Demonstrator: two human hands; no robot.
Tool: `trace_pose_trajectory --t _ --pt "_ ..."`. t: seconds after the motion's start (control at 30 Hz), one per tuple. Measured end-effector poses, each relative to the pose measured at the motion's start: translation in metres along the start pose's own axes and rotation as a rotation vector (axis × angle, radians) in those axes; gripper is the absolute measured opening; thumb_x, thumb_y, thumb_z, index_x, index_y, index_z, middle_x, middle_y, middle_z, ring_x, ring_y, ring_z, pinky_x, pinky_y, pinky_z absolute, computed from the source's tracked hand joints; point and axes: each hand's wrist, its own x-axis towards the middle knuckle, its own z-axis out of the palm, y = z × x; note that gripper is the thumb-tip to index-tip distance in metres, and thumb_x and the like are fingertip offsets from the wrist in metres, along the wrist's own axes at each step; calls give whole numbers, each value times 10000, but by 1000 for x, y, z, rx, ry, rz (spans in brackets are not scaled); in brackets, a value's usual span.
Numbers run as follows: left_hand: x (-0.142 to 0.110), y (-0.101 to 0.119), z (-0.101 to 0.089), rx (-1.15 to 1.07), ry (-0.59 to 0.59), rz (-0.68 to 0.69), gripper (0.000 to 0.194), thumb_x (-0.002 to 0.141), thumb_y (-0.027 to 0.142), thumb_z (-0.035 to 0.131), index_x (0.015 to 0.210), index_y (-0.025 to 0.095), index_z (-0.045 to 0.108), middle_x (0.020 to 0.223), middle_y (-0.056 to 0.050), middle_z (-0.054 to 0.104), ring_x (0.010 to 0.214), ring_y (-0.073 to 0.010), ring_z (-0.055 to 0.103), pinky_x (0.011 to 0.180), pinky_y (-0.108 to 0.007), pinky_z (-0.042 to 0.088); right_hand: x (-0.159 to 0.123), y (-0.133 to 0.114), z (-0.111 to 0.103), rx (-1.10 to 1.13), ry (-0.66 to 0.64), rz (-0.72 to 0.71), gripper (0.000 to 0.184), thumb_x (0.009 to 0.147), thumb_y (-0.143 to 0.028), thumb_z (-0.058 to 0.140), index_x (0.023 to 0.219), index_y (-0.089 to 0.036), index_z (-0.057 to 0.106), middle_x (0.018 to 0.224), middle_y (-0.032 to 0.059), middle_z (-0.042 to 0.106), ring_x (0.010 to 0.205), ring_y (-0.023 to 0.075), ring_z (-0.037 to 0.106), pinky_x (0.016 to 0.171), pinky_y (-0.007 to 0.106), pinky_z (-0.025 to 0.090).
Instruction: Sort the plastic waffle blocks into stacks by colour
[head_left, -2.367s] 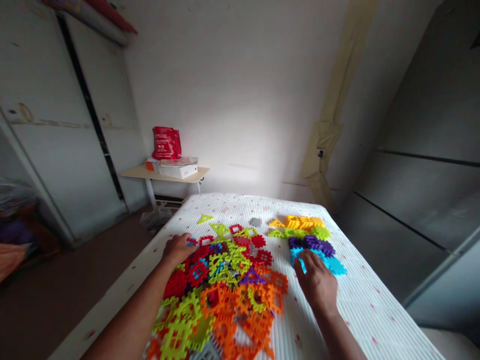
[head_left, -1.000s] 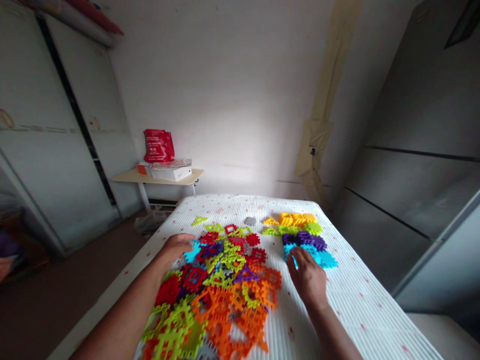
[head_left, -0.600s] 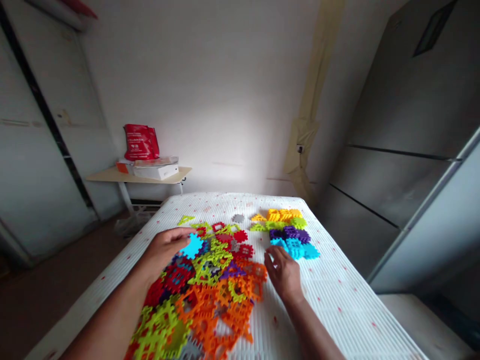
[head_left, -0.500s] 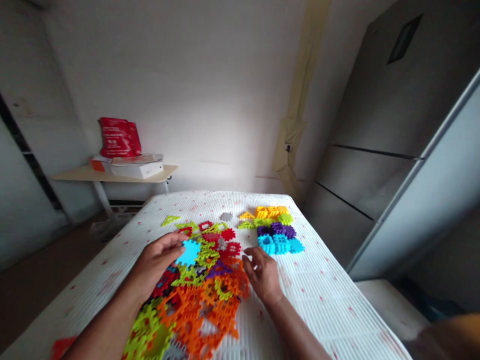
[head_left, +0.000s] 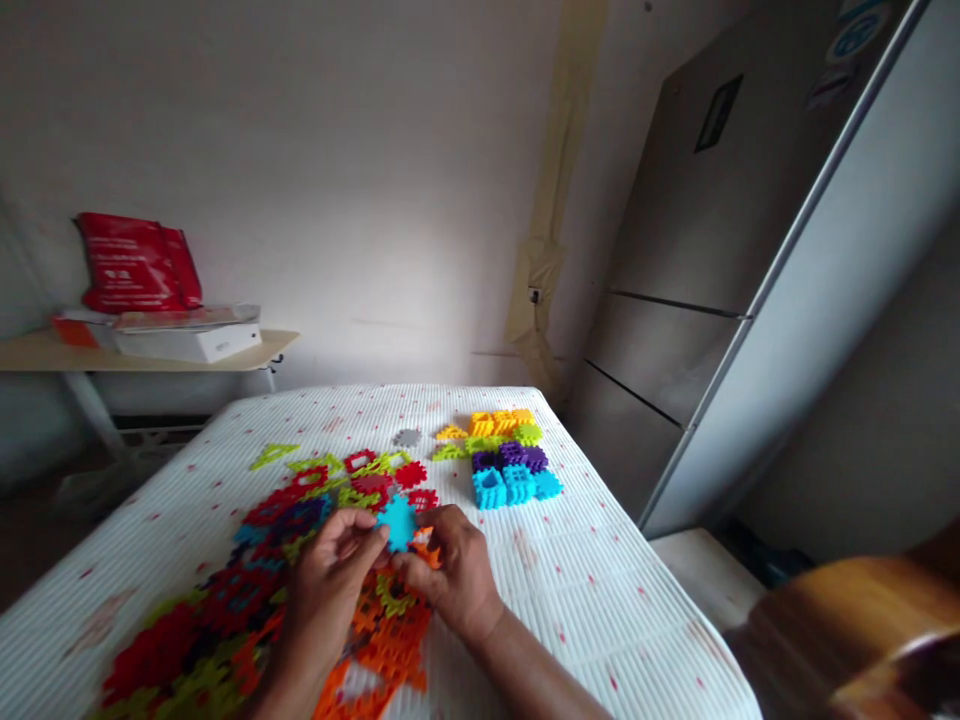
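A light blue interlocking building tile point(head_left: 397, 522) with toothed edges is held up between both hands. My left hand point(head_left: 334, 565) pinches its left side, and my right hand point(head_left: 454, 565) grips its right side with thumb and fingers. Below and around the hands spreads a loose heap of interlocking tiles: orange ones point(head_left: 394, 645) underneath, red ones point(head_left: 161, 640) to the left, with lime green and dark blue among them. Ahead and to the right stand sorted rows of tiles: yellow point(head_left: 501, 421), lime green point(head_left: 486, 443), purple point(head_left: 512, 456) and light blue point(head_left: 517, 485).
A white cloth with red spots covers the table point(head_left: 592, 590). A single grey tile point(head_left: 407, 438) lies beyond the heap. Back left, a side table point(head_left: 274, 347) bears boxes and a red bag point(head_left: 135, 265). A fridge point(head_left: 667, 260) stands at the right, a wooden chair point(head_left: 840, 630) at lower right.
My right hand has moved left and taken hold of the light blue tile that my left hand carried. The view has turned to the right.
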Motion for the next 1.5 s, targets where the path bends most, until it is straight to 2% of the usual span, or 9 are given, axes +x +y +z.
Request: trace_pose_trajectory --t 0.2,0.47,0.53,0.63,0.73,0.8,0.87,1.03,1.5 --pt "-3 -8 -2 -59 18 -35 390 577 446 751 783 214 515 576 74 605 556 -105 571 552 -190 462 1 2 -2 -15 -12 -46 288 786 -412 622 968 -189 621 871 38 594 772 157 564 678 260 457" --pt "-6 -2 2 -108 34 -132 507 455 463 805 798 203 538 644 49 648 581 -119 623 585 -197 508 7 -2 -8 36 -32 25 200 728 -302 672 898 -198 651 813 12 588 659 123 544 587 229 453" --pt "-8 0 3 -101 36 -128 530 460 479 796 842 199 556 698 30 661 640 -141 648 632 -215 528 12 0 -21 -14 8 1 188 748 -281 649 915 -195 645 858 26 597 687 129 551 608 235 460" --pt "-12 4 1 -41 50 -72 530 515 500 759 913 198 582 797 0 673 769 -183 667 715 -248 541 20 17 -60 -185 189 -23 205 798 -287 594 974 -188 632 944 53 600 778 151 560 667 252 463" --pt "-16 8 -6 44 42 -24 490 552 494 734 917 194 606 847 -26 688 848 -214 664 771 -266 537 25 49 -108 -487 385 199 228 817 -316 563 976 -170 634 933 55 606 725 146 566 656 254 448" --pt "-17 10 -11 82 49 -13 461 565 494 722 904 200 619 853 -28 699 864 -219 664 784 -261 535 23 71 -131 -724 406 407 225 798 -294 565 956 -159 651 921 57 622 732 154 579 687 258 437" --pt "-18 11 -14 103 73 5 430 573 499 710 881 211 630 844 -20 705 848 -217 668 783 -259 539 20 89 -142 -803 395 494 211 783 -261 566 932 -152 666 921 66 638 766 165 594 702 256 426" --pt "-19 8 -19 146 79 101 313 622 473 678 819 232 644 807 4 698 799 -195 667 785 -250 540 13 107 -137 -860 337 553 198 764 -224 597 930 -163 685 940 68 655 822 174 605 685 232 407" --pt "-19 4 -21 176 60 140 271 661 468 654 813 242 649 806 5 699 799 -199 670 777 -249 545 11 108 -132 -928 211 635 312 771 -273 609 1069 -184 637 1006 74 655 923 199 611 693 240 416"
